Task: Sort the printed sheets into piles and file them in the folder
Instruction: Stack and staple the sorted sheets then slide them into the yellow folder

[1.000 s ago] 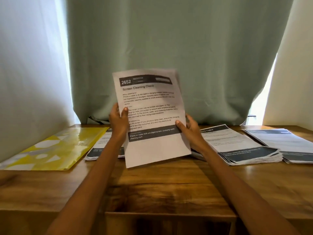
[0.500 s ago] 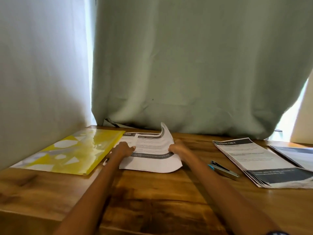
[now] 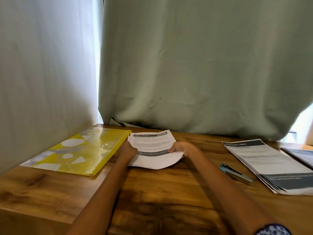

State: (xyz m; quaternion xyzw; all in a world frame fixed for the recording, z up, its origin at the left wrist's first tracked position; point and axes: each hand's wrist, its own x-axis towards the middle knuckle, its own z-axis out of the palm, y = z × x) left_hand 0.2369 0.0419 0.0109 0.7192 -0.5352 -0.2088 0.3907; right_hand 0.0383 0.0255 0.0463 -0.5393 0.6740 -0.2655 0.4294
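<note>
Head view shows three piles of printed sheets on the wooden counter. Middle pile lies just beside one yellow folder, which sits flat at the left with its near corner by the left hand. Both hands are on this middle pile: the left hand rests on its left edge with its fingers curled, though whether they pinch the paper cannot be told; the right hand grips the right edge, thumb on top, fingers curled round the sheets, and the near right corner of the paper bows upward. Second pile lies well apart at the right, its sheets fanned slightly along the near edge. Third pile is only partly in view at the right border. One stapler with a blue end lies between the right forearm and the second pile. Green curtain hangs behind the counter.
</note>
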